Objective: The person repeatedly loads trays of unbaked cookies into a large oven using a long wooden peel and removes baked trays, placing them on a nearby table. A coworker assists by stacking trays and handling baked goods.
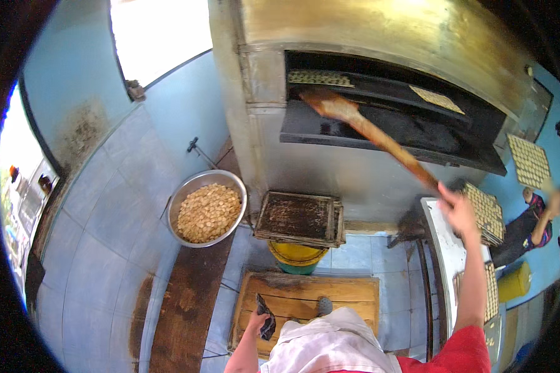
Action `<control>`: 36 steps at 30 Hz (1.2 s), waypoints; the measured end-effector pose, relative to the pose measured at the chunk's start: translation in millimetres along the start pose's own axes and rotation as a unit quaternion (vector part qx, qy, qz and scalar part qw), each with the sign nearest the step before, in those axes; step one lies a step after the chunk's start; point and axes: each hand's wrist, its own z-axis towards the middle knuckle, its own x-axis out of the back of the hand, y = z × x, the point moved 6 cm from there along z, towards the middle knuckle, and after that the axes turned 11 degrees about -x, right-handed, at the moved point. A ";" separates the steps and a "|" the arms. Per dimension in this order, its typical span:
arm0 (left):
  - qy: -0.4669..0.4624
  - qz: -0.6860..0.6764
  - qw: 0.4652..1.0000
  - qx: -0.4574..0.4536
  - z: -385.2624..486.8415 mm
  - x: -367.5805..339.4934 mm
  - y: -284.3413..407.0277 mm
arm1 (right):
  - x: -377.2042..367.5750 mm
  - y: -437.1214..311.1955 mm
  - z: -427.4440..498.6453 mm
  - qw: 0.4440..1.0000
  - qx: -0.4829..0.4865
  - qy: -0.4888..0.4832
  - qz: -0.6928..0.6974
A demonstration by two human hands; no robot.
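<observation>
My right hand grips the handle end of a long wooden baker's peel. Its scorched blade reaches up to the left, in front of the mouth of a large oven. Inside the oven, a tray of small pale dough pieces sits at the left and another such tray at the right. Down by the apron, my left hand holds a crumpled dark cloth.
A metal basin of round baked biscuits stands on a wooden bench. Dark baking trays are stacked on a yellow-and-green bucket. At right, a white table bears filled trays; a co-worker holds another tray.
</observation>
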 end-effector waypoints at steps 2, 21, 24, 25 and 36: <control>-0.020 0.023 0.999 0.028 12.5 21.8 -64.4 | -47.1 58.8 -66.4 0.994 -0.001 0.030 -0.109; 0.086 0.095 0.987 0.095 -11.7 81.5 -65.8 | 136.7 109.8 114.9 0.949 -0.173 0.039 -0.260; 0.079 -0.027 0.992 0.094 24.6 0.1 -19.2 | 107.2 180.1 206.2 0.942 -0.216 0.013 -0.257; 0.040 -0.124 0.988 0.087 25.9 -20.1 -3.0 | 85.6 198.9 228.5 0.950 -0.223 0.027 -0.218; -0.208 -0.626 0.720 -0.217 -75.2 -259.3 292.4 | -41.9 305.9 164.1 0.956 -0.277 0.082 -0.058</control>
